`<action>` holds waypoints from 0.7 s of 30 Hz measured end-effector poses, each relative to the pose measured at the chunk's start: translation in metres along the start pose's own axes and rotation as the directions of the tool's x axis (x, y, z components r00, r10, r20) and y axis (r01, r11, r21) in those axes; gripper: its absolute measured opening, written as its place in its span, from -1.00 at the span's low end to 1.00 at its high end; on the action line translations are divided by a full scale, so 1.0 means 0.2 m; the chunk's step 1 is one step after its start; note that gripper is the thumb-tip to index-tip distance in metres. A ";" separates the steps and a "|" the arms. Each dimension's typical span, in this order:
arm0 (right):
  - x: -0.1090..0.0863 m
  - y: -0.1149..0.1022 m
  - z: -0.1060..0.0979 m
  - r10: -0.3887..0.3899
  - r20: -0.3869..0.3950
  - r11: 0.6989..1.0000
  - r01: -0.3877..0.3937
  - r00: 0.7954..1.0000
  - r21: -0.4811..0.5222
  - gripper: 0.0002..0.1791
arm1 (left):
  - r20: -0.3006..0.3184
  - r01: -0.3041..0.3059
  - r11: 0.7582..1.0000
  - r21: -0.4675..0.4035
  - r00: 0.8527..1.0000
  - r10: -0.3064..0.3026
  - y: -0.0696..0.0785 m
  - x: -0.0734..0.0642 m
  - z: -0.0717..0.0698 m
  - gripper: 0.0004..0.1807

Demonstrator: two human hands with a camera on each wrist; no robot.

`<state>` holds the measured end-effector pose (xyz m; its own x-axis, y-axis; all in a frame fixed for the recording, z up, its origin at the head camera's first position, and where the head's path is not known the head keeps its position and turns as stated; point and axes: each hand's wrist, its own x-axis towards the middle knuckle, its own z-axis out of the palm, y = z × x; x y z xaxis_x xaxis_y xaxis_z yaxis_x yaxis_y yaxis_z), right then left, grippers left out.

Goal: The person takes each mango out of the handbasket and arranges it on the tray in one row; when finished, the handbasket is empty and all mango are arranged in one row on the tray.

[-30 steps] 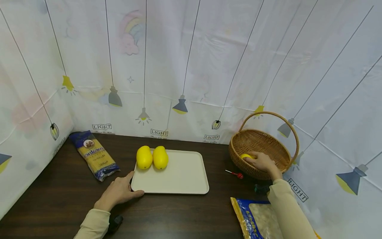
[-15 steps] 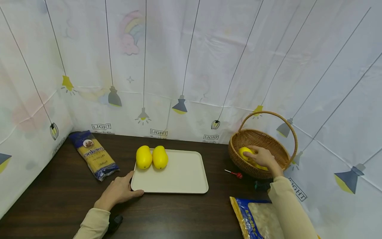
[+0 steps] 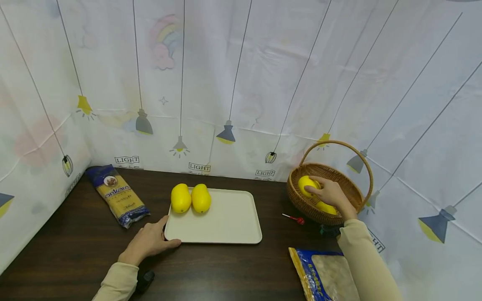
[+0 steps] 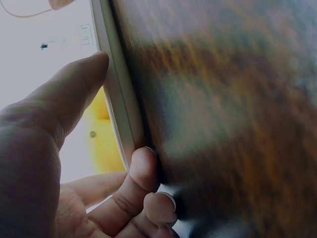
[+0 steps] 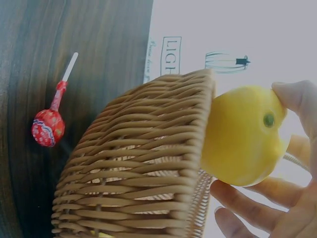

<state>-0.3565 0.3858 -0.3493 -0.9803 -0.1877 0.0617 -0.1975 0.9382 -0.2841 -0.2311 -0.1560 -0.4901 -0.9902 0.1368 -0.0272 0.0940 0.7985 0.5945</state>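
Observation:
My right hand [image 3: 331,195] pinches a smooth yellow mango [image 3: 308,186] inside the wicker basket [image 3: 350,184], above a second mango [image 3: 326,207]. The right wrist view shows the held mango [image 5: 242,136] at the basket's rim [image 5: 200,129], thumb on one side and fingers on the other, its green stem spot facing the camera. My left hand [image 3: 149,242] holds the near left corner of a cream tray [image 3: 229,217]. In the left wrist view its thumb [image 4: 74,87] touches the tray's rim [image 4: 116,84] while other fingers curl against the edge. Two mangoes [image 3: 181,198] stand side by side on the tray's left end.
A blue and yellow pasta packet [image 3: 117,195] lies at the back left. A red lollipop [image 3: 299,220] is between tray and basket. Front right, a blue and yellow bag [image 3: 331,274] lies partly under my right sleeve. A printed curtain [image 3: 226,83] hangs behind the table.
My right hand has raised a mango from the bottom of the basket toward its left rim, and another mango has come into sight below. The left hand stays at the tray.

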 end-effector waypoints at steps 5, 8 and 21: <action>0.00 -0.04 -0.03 -0.015 -0.015 1.000 0.016 1.000 0.013 -0.20 | 0.002 0.002 1.000 0.008 1.000 -0.002 0.00 0.00 0.00 0.04; 0.00 -0.07 -0.05 -0.026 -0.026 1.000 0.027 0.999 0.015 -0.21 | 0.001 0.001 1.000 0.014 1.000 -0.001 -0.01 0.00 0.00 0.03; 0.01 -0.27 -0.07 -0.082 -0.042 0.995 0.084 0.996 0.050 -0.25 | 0.007 0.003 1.000 0.012 1.000 -0.003 0.00 0.00 0.00 0.05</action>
<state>-0.3470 0.3383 -0.3213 -0.9597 -0.2515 0.1252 -0.2792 0.9035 -0.3252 -0.2319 -0.1563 -0.4912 -0.9898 0.1381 -0.0344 0.0921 0.8062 0.5845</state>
